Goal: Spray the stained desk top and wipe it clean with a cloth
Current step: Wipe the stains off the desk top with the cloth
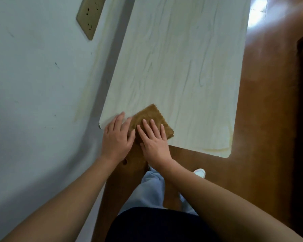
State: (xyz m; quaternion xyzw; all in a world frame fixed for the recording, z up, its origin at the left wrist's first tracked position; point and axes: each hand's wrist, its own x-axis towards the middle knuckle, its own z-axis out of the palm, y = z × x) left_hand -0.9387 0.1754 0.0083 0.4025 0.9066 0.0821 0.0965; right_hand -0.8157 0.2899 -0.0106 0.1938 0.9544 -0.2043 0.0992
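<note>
A pale, wood-grain desk top (pixel 178 67) runs away from me beside the wall. A folded brown cloth (pixel 150 113) lies flat on its near left corner. My left hand (pixel 116 137) rests with spread fingers on the cloth's left edge and the desk's corner. My right hand (pixel 154 138) presses flat on the cloth's near part, fingers straight. A yellowish stain ring (pixel 222 147) marks the near right corner of the desk. No spray bottle is in view.
A white wall (pixel 33 84) with a brass-coloured socket plate (pixel 90 15) stands close on the left. A glossy brown floor (pixel 262 102) lies to the right and below. My legs and a white shoe (pixel 199 172) are under the desk's near edge.
</note>
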